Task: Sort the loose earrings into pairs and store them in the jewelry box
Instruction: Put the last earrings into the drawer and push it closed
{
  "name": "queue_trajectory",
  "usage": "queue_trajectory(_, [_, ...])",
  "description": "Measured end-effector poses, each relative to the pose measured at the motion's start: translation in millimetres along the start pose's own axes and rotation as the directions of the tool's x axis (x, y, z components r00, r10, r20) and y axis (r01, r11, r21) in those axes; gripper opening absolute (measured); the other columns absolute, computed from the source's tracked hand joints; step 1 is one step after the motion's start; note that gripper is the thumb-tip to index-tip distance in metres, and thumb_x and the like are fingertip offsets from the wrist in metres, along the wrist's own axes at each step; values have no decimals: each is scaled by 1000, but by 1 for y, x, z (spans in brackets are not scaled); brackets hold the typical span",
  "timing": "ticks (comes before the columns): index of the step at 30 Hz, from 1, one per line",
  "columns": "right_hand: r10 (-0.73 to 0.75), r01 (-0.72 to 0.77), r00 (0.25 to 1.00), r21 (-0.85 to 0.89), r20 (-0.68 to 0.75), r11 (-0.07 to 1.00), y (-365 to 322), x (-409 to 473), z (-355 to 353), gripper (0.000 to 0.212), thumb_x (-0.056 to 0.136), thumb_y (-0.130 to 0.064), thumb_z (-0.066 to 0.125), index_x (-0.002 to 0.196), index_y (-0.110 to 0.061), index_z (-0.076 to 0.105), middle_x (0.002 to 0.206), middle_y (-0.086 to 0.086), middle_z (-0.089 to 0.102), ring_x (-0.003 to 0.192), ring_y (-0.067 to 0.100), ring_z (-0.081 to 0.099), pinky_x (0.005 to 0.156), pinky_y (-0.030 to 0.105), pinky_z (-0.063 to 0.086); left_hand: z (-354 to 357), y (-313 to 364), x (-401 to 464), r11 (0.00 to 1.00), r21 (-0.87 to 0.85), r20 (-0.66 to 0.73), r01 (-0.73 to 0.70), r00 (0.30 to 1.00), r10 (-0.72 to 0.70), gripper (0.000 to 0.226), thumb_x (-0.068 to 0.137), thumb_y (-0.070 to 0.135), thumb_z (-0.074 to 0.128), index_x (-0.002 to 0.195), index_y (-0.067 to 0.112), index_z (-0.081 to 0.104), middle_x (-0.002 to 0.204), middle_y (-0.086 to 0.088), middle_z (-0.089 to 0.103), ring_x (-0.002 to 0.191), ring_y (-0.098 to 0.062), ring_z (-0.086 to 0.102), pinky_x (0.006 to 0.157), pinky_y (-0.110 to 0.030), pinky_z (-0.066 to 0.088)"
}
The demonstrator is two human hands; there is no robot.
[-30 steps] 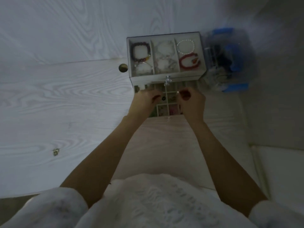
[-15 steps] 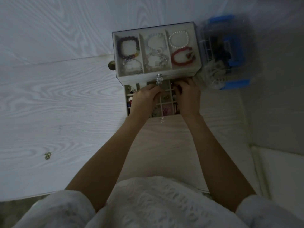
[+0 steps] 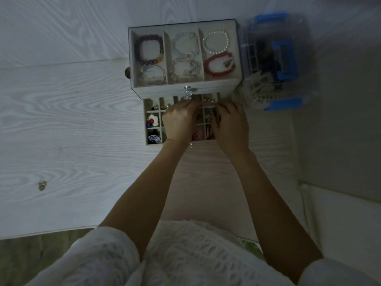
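A white jewelry box (image 3: pixel 216 89) stands on the table, its top tray holding several bead bracelets. Its lower drawer (image 3: pixel 145 120) is pulled out, showing small compartments with earrings. My left hand (image 3: pixel 180 120) lies over the drawer's middle compartments, fingers curled downward into them. My right hand (image 3: pixel 231 122) lies over the drawer's right side, fingers curled inward. Both hands hide whatever is under their fingertips. One loose gold earring (image 3: pixel 42 185) lies far left on the table. A small round gold piece (image 3: pixel 127 72) sits against the box's left side.
A clear plastic container with blue latches (image 3: pixel 274 65) stands right of the jewelry box, touching it. The white wood-grain table (image 3: pixel 72 131) stretches left. A white ledge (image 3: pixel 346 213) lies at the lower right. My white knitted top fills the bottom.
Both hands have moved forward, deeper over the open drawer and closer together. The camera view shifted, so the box sits a little differently in frame.
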State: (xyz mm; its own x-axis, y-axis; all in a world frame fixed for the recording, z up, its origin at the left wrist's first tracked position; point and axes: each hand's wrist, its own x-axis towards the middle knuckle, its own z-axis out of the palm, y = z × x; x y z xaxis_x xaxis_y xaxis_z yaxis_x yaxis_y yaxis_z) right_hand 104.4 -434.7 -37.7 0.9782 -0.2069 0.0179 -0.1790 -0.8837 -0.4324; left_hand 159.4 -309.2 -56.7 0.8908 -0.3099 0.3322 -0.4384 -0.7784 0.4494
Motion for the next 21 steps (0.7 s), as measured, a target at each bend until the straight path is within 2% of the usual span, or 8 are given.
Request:
queue_trajectory(3, [-13,13,1000,3,6,1000,1,-1,0,36,86,-21,47,111,0,62,108,16,65,107,34,54,92,40,47,-1,4,0,998,54,-10,-15,1000,16,18,67,11,77,78,25,75,63,5,70,53,-14,63,45,-17,37])
queue_trajectory(5, [-16,16,1000,7,2,1000,3,-1,-1,37,86,-22,46,112,0,62,109,16,64,107,33,54,92,40,46,-1,5,-1,998,52,8,-32,999,32,17,70,11,75,81,24,75,73,5,73,61,-14,66,47,-18,42])
queue_trajectory(9, [-15,15,1000,0,-7,1000,2,-3,1,33,86,-17,56,115,0,60,114,16,62,111,33,52,95,39,44,-4,0,-4,996,52,68,-71,995,67,15,76,11,68,86,21,75,96,5,73,76,-18,69,53,-25,51])
queue_trajectory(13, [-16,17,999,30,-35,999,1,-5,1,31,88,-15,56,114,0,61,113,16,62,110,33,53,94,41,46,-20,2,-14,984,28,63,-174,983,172,14,84,15,61,92,17,73,88,1,73,82,-20,66,60,-28,52])
queue_trajectory(16, [-46,58,989,81,-142,995,-8,-15,-3,21,88,-13,55,105,-4,65,104,12,66,100,29,56,86,37,47,-49,2,-31,976,19,3,-217,976,217,15,89,18,59,99,15,69,77,1,72,71,-15,64,54,-22,44])
queue_trajectory(18, [-104,132,970,119,-219,984,-17,-25,-8,18,88,-14,54,101,-8,66,96,9,67,90,24,58,77,32,47,-69,-4,-47,984,31,-22,-176,984,177,13,89,20,58,94,16,70,66,3,67,60,-13,60,48,-19,37])
queue_trajectory(19, [-152,188,960,135,-235,973,-23,-31,-9,18,89,-15,53,100,-9,66,92,8,67,86,22,58,74,28,45,-80,-10,-56,993,37,-19,-112,993,113,14,89,22,57,90,17,70,63,4,66,56,-12,59,47,-18,35])
queue_trajectory(21, [-252,289,941,150,-224,946,-34,-43,-9,18,91,-17,52,99,-10,67,88,7,69,78,20,61,68,23,43,-102,-21,-71,994,3,38,110,993,-110,18,88,30,54,86,21,70,62,6,65,54,-13,60,47,-21,41])
